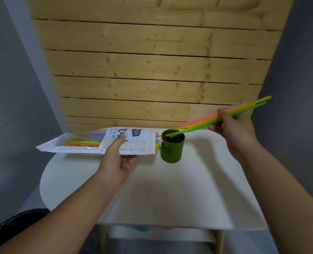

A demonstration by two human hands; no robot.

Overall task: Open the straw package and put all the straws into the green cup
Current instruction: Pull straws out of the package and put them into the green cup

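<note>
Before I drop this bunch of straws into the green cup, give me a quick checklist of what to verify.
1. Green cup upright on the table: ok.
2. Lower tips of the held straws over the cup mouth: ok.
3. Right hand pinching the bunch firmly: ok.
4. Left hand steadying the package: ok.
5. Package empty: not ok, straws remain inside.
6. Cup already empty: cannot tell.

A white tabletop with rounded corners fills the lower middle of the frame. A green cup stands upright on it, right of centre near the far edge.
</note>
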